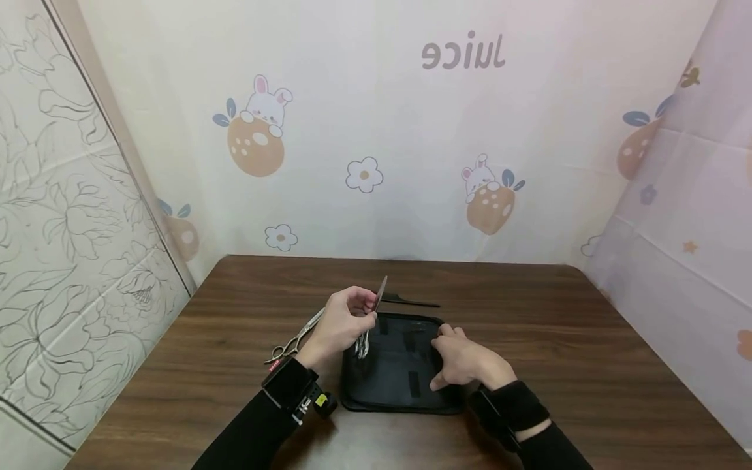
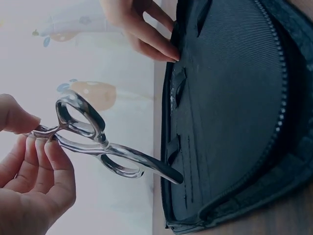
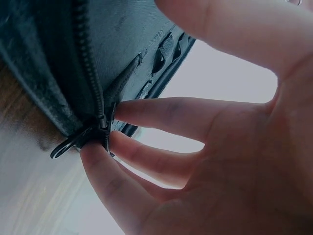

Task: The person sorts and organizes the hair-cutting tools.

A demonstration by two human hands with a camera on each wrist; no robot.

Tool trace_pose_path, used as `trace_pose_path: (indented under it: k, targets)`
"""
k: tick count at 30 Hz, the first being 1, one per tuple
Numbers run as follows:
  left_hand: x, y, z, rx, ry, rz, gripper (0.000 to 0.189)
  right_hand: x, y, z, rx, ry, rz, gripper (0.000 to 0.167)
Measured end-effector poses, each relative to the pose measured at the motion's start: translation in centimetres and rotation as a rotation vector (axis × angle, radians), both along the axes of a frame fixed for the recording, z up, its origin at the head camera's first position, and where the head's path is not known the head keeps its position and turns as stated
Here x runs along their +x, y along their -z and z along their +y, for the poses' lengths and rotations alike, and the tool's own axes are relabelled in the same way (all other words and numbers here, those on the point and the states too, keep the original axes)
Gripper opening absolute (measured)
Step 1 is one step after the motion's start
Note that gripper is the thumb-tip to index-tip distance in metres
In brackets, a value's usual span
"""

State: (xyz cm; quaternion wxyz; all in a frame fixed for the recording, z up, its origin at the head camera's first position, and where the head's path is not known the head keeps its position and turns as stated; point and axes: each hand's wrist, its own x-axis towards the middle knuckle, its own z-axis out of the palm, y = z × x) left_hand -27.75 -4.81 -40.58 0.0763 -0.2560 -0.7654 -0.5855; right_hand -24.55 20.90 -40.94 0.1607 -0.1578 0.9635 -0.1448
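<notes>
A pair of silver scissors [image 2: 80, 122] is pinched between the thumb and fingertips of my left hand [image 1: 337, 326]. Its blade end points up in the head view, and its finger rings hang down over the left part of a black zippered case [image 1: 388, 385]. In the left wrist view the rings overlap the case's edge. My right hand [image 1: 467, 359] rests on the right side of the case. Its extended fingers [image 3: 161, 117] touch the corner beside a zipper pull [image 3: 71, 143], while the thumb stands apart from them. Small loops [image 2: 180, 88] line the case's inside.
Another pair of scissors [image 1: 294, 343] lies on the wooden table [image 1: 235, 326], left of the case and partly behind my left hand. A black comb [image 1: 408, 301] lies beyond the case's far edge. A printed curtain [image 1: 364, 98] hangs behind the table.
</notes>
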Motion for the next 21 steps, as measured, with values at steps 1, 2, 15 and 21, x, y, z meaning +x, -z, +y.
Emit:
trace_pose_path:
  k: [1,2,15,21]
  targets:
    - [-0.1,-0.1,0.0,-0.004,0.0,0.001,0.022,0.0,0.0,0.0,0.0,0.0,0.0,0.077]
    - [-0.1,-0.1,-0.1,-0.011,-0.001,-0.001,0.022,-0.1,0.0,0.0,0.001,0.001,0.001,0.077]
    - [-0.6,-1.2,-0.5,-0.149,-0.01,0.057,0.023,-0.1,0.0,-0.1,0.003,0.006,0.0,0.077]
    - [-1.0,-1.1,-0.8,-0.173,-0.031,0.056,0.023,-0.1,0.0,-0.1,0.009,0.007,-0.003,0.077]
